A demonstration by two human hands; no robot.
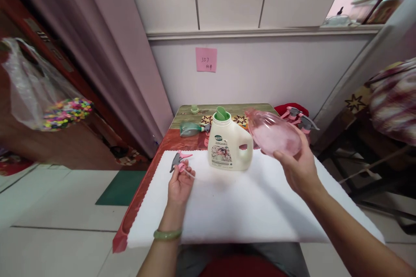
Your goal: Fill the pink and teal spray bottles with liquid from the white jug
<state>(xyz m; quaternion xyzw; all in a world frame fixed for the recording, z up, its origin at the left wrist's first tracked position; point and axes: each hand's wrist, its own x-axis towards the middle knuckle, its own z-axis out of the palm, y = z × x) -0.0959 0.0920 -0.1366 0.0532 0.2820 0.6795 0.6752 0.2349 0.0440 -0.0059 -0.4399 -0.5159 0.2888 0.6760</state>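
Observation:
My right hand (pixel 297 169) is closed round a clear pink spray bottle (pixel 273 132) with no cap, tilted with its neck toward a white detergent jug (pixel 229 145). The jug stands upright on the white cloth (pixel 247 207), a green funnel (pixel 222 113) in its mouth. At the cloth's left edge, my left hand (pixel 180 184) grips a pink and grey spray trigger head (pixel 180 161), its thin dip tube pointing right. A green bangle sits on that wrist.
A green spray bottle (pixel 191 129) lies behind the jug, with a small green cap (pixel 194 108) farther back. More pink trigger sprayers (pixel 300 121) rest at the table's right edge. A pink note (pixel 206 59) is stuck to the wall. A bag of coloured beads (pixel 65 112) hangs at left.

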